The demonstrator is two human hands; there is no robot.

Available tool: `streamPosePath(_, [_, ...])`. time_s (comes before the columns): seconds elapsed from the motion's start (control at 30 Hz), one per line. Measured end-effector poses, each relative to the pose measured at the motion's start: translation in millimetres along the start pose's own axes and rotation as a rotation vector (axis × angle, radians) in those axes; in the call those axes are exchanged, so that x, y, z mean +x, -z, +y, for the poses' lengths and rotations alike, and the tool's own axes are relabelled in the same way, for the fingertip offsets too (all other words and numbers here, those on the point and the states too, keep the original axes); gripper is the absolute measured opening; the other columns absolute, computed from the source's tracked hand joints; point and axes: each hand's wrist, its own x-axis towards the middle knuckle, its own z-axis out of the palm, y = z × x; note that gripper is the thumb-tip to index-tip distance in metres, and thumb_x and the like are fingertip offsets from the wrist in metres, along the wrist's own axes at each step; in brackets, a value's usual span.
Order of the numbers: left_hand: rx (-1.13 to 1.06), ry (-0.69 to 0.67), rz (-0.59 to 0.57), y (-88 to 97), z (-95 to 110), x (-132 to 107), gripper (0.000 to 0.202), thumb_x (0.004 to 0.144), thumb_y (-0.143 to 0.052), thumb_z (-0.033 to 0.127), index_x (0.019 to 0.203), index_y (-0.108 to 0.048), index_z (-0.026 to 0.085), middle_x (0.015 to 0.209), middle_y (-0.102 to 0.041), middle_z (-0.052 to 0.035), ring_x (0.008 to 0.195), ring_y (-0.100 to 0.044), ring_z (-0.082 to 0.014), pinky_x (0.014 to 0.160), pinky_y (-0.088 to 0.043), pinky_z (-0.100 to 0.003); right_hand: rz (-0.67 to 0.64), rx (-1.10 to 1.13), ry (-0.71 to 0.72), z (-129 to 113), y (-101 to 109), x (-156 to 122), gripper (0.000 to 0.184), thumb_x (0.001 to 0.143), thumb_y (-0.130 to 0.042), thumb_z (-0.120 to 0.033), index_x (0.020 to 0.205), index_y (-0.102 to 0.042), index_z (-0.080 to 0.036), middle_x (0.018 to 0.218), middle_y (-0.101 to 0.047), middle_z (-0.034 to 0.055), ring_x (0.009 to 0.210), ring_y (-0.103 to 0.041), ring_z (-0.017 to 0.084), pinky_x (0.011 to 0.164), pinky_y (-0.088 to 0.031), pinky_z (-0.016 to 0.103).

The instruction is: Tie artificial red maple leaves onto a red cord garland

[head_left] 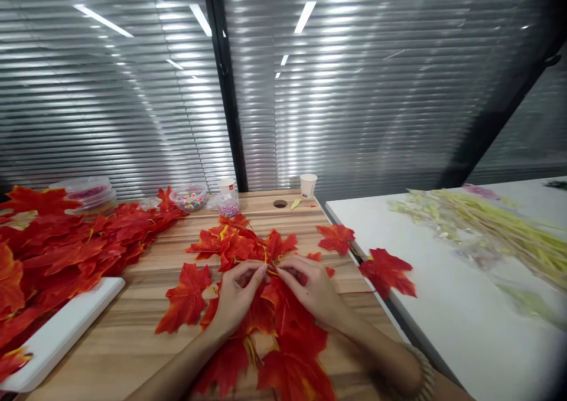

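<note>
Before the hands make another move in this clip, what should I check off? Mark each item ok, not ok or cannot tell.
1. Left hand pinching at the thin stems: ok, thumb and fingertips together.
2. Right hand at the same stems: ok, pinching just beside the left.
3. Stems joined together: cannot tell, the fingers hide the spot.
4. White paper cup at the far edge upright and apart from the hands: ok.
5. Every leaf kept off the white table: not ok, a red leaf on the right reaches over it.

No wording is legible; the 2 white cups (309, 185) (226, 185) bear printed marks (305, 195) too small to read.
</note>
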Motion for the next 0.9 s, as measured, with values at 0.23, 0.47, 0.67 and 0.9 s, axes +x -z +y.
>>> streamPosePath(0.23, [-0.039,0.069,-0.004,-1.5,3,-1,0.013,0.075,-0.058,0.028,0.077,-0.064,0.017,0.069,-0.064,-0.0009,0.064,-0.057,-0.0115,0.059,-0.047,-0.019,-0.003,0.047,0.023,-1,0,0,0.013,0.083,-0.046,-0.014,0.08,-0.059,-0.017,0.075,-0.06,0.0027,0.069,-0.055,0.013,0.065,-0.043,0.024])
streamPosePath(0.47, [-0.05,0.065,-0.022,-4.7,2,-4,0.012,0.074,-0.059,0.027,0.077,-0.064,0.016,0.075,-0.066,-0.0018,0.072,-0.059,-0.0137,0.067,-0.046,-0.021,0.019,0.065,0.067,-4,-3,-2,0.014,0.083,-0.045,-0.016,0.078,-0.059,-0.016,0.073,-0.06,0.004,0.067,-0.054,0.013,0.063,-0.043,0.024])
streamPosePath(0.67, [-0.057,0.086,-0.029,-5.3,6,-4,0.015,0.073,-0.06,0.029,0.079,-0.065,0.016,0.073,-0.066,-0.0021,0.07,-0.059,-0.015,0.066,-0.045,-0.023,0.041,0.098,0.032,-3,-5,-2,0.013,0.083,-0.048,-0.017,0.078,-0.06,-0.017,0.074,-0.061,0.0033,0.068,-0.055,0.013,0.064,-0.044,0.025])
streamPosePath(0.9, [-0.067,0.069,0.159,13.3,3,13,0.017,0.069,-0.064,0.033,0.071,-0.065,0.016,0.066,-0.063,-0.0011,0.065,-0.055,-0.014,0.064,-0.043,-0.022,0.074,0.046,0.03,2,-4,-1,0.012,0.081,-0.053,-0.02,0.089,-0.061,-0.018,0.075,-0.059,0.0028,0.065,-0.054,0.013,0.062,-0.044,0.025])
